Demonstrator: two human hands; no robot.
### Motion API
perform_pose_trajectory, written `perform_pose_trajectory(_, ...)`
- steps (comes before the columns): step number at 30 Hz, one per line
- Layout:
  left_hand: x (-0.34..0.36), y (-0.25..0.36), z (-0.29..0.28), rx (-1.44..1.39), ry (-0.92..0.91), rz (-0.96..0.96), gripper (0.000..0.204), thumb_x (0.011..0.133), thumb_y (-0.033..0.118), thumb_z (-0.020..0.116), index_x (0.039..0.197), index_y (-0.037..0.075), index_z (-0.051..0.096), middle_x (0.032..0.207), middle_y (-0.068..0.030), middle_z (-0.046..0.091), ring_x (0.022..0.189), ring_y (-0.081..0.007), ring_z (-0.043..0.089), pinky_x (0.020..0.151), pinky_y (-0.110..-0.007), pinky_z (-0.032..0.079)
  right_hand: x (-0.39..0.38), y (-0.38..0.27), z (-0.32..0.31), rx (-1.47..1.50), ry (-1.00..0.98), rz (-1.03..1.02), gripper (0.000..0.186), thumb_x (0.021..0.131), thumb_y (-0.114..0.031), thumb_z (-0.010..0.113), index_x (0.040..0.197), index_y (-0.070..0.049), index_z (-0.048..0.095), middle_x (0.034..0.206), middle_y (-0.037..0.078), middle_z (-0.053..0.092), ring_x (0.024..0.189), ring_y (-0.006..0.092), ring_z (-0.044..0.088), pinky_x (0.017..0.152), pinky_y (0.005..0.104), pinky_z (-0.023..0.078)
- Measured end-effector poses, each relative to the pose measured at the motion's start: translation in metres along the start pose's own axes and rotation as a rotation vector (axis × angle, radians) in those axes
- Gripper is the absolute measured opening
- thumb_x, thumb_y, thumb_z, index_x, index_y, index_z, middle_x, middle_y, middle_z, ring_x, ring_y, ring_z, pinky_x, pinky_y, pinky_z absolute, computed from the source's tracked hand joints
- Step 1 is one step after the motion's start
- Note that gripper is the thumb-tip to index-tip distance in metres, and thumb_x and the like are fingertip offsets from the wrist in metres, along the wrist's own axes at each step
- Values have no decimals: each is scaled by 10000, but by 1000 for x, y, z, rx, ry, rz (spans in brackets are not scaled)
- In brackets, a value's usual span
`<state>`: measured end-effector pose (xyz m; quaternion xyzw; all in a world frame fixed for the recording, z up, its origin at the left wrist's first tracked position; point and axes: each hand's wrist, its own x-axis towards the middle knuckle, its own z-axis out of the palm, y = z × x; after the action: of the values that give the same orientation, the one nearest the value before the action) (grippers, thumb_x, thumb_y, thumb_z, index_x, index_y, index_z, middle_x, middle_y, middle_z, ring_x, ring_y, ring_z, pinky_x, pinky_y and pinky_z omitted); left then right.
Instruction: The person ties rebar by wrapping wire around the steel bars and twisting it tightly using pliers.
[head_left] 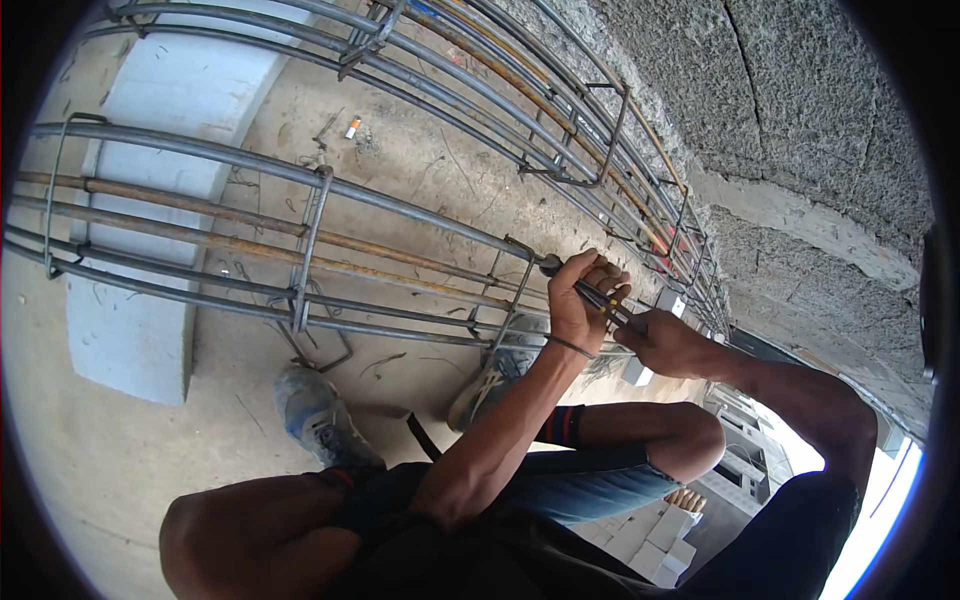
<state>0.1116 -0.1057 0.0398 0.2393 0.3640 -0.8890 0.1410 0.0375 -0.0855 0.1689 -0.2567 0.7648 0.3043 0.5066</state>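
A pair of pincers (549,265) with dark handles and small yellow marks is in both my hands. Its head meets the near rebar cage (400,207) by a thin bent stirrup (520,290). My left hand (574,305) is closed round the tool close behind its head, a dark band at the wrist. Farther back, my right hand (662,343) is closed on the handle ends. The jaws are too small to make out, and so is any tie wire between them. Several long bars, some grey and some rusty, run through the cage's square stirrups.
A second rebar cage (500,90) lies beyond, along a rough concrete wall (760,100). Pale blocks (135,340) support the cages at the left. Wire scraps and an orange-and-white stub (353,127) lie on the dusty floor. My shoes (318,415) are close under the near cage.
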Motion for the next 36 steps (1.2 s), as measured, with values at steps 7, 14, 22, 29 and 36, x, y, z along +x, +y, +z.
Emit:
perform_pose_trajectory(7, 17, -24, 28, -227, 255, 184, 249, 809, 321, 655, 829, 126, 501, 749, -26, 565, 718, -161, 570, 696, -332, 469, 12, 15, 2, -842, 921, -181, 49, 776, -53, 480, 822, -37, 475, 805, 153, 510, 761, 291, 545, 662, 409, 439)
perform_pose_trajectory(14, -12, -3, -7, 46, 84, 11, 320, 800, 265, 610, 628, 157, 364, 538, 1, 386, 513, -170, 470, 563, -338, 470, -6, 11, -17, 626, -365, -74, 488, 818, -358, 668, 1061, 42, 534, 860, 154, 608, 821, 269, 635, 757, 378, 533)
perform_pose_trajectory(22, -2, 7, -31, 94, -205, -216, 347, 808, 248, 605, 567, 155, 373, 512, -11, 387, 472, -174, 406, 577, -358, 427, 0, -13, 40, 625, -195, 269, 198, 867, -175, 594, 741, -34, 533, 543, 30, 497, 480, 204, 533, 510, 381, 458)
perform_pose_trajectory(29, 15, -12, 42, -443, 25, 151, 197, 837, 287, 602, 782, 112, 531, 746, -51, 613, 754, -206, 601, 801, -379, 485, 13, 0, -39, -1100, 848, -250, 101, 777, -111, 493, 841, -33, 495, 717, 125, 530, 660, 274, 551, 638, 401, 443)
perform_pose_trajectory(36, 0, 3, -7, -97, -12, -105, 325, 810, 216, 546, 554, 156, 355, 494, 7, 366, 509, -178, 447, 620, -347, 470, -21, -36, -28, -39, -182, 75, 338, 787, -213, 681, 987, 8, 523, 923, 133, 587, 854, 220, 587, 690, 377, 468)
